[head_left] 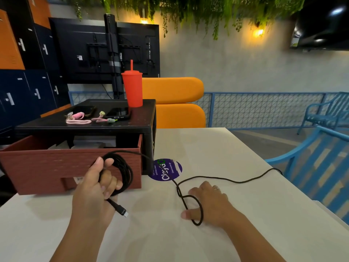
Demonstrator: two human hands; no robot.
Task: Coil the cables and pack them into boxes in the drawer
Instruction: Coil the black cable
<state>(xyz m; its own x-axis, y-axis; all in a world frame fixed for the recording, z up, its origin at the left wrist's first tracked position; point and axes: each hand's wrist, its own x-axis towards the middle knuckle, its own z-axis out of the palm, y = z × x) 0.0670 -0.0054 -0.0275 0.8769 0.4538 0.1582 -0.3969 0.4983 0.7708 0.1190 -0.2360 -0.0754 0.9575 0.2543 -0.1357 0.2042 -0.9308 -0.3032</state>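
My left hand grips several coiled loops of a black cable in front of the open reddish-brown drawer. The cable's plug sticks out below that hand. The loose part of the cable runs right across the white table and trails off its right edge. My right hand rests palm down on the table, and a small loop of the cable passes around its thumb. White boxes show inside the drawer, partly hidden by its front wall.
The black drawer unit carries a pink cable, another pink cable with green ends, two dark phones and a red tumbler. A purple round sticker lies on the table. Blue chairs stand to the right.
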